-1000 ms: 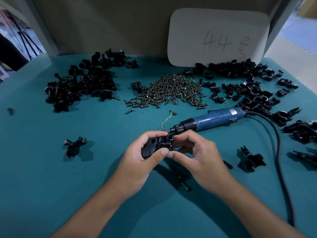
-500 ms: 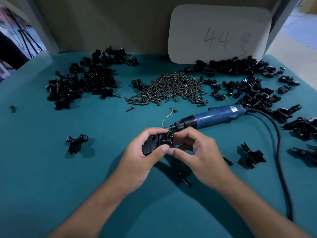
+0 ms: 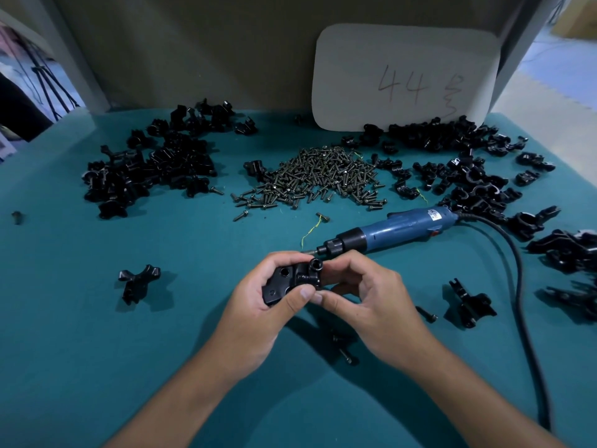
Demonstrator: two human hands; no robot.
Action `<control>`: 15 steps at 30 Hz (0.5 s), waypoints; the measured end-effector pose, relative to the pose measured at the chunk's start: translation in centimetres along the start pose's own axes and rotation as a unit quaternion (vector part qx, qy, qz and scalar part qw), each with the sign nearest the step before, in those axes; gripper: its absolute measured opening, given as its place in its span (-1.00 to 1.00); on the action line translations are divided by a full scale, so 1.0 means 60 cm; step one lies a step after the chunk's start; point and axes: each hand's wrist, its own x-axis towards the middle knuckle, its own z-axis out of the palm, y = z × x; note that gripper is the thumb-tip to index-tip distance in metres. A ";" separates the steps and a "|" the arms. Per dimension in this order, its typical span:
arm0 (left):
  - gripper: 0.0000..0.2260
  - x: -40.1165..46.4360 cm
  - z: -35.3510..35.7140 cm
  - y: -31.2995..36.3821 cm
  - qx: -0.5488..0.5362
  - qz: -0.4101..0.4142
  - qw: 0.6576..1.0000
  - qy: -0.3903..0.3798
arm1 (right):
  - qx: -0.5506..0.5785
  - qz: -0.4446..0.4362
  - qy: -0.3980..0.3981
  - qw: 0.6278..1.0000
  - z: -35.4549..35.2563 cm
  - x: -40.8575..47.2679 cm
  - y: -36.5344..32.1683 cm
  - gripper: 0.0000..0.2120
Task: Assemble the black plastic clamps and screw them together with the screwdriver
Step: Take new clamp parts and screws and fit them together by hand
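Observation:
A black plastic clamp (image 3: 292,279) is held above the teal table (image 3: 161,350) in the middle of the view. My left hand (image 3: 258,315) grips its left half, thumb across the front. My right hand (image 3: 368,299) pinches its right half, fingers curled behind it. The blue electric screwdriver (image 3: 391,227) lies on the table just behind my hands, its tip pointing left, its black cable (image 3: 529,318) running down the right side. A pile of dark screws (image 3: 316,179) lies behind it. Two loose screws (image 3: 344,350) lie under my right wrist.
Heaps of black clamp parts lie at back left (image 3: 151,163) and back right (image 3: 465,169). Single clamp pieces lie at left (image 3: 137,281) and right (image 3: 468,305), with a loose screw (image 3: 426,315) beside the right one. A white card marked 44 (image 3: 403,79) leans on the back wall.
Both hands keep hold of the clamp in nearly the same place. Only the view has shifted slightly; the screwdriver has not moved.

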 end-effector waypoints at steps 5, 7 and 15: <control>-0.74 0.000 0.001 -0.001 -0.007 0.002 1.000 0.003 | 0.003 0.001 0.001 1.000 0.001 0.000 0.001 -0.78; -0.75 0.000 0.001 -0.002 -0.007 0.003 1.000 0.004 | 0.003 0.001 0.000 1.000 0.001 0.000 0.000 -0.78; -0.75 -0.001 0.000 0.001 0.003 0.002 1.000 0.000 | 0.006 0.004 0.004 1.000 0.003 0.000 -0.001 -0.77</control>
